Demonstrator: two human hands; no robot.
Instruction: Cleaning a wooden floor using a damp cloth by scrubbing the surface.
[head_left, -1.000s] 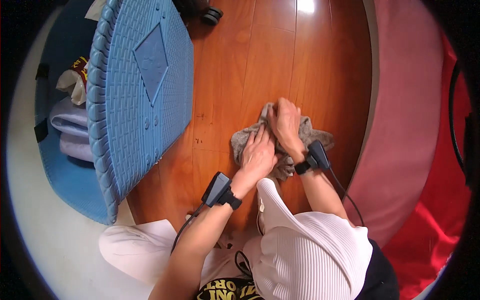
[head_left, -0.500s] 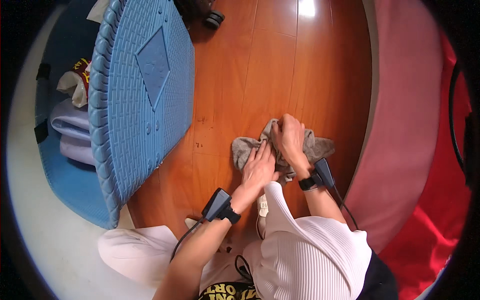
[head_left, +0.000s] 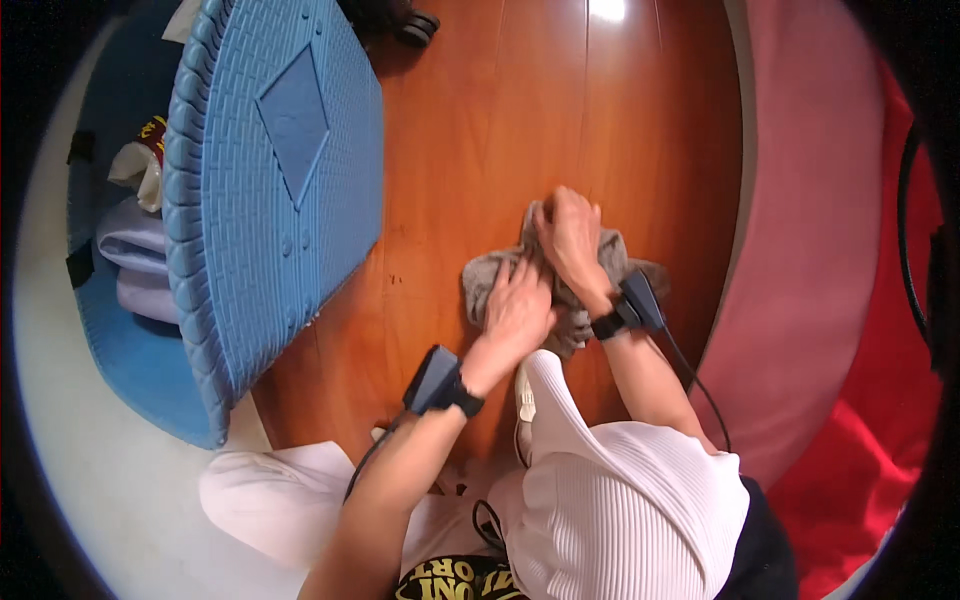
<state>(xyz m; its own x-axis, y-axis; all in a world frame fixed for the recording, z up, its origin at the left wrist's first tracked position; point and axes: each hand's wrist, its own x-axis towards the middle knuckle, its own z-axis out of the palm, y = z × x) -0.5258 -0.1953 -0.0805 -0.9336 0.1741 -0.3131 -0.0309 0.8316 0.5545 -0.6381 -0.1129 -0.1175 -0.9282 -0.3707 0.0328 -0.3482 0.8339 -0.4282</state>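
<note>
A grey-brown cloth (head_left: pixel 485 283) lies bunched on the reddish wooden floor (head_left: pixel 450 150). My left hand (head_left: pixel 517 310) rests on the cloth's left part with its fingers stretched out and spread. Beside it, slightly farther off, my right hand (head_left: pixel 571 240) is curled over the upper middle of the cloth; its bent fingers grip the fabric, and the fingertips are partly hidden. Folds of cloth spread out to the right of my right wrist and below between both hands.
A blue basket-textured plastic panel (head_left: pixel 290 130) stands at the left, with lilac fabric (head_left: pixel 140 250) behind it. Pink cloth (head_left: pixel 800 200) hangs along the right side. A black caster (head_left: pixel 417 30) sits at the far edge. My shoe (head_left: pixel 525 400) is just below the cloth.
My right hand has moved a little away from me, pulling the upper part of the cloth along. The left hand stays nearly in place on the cloth.
</note>
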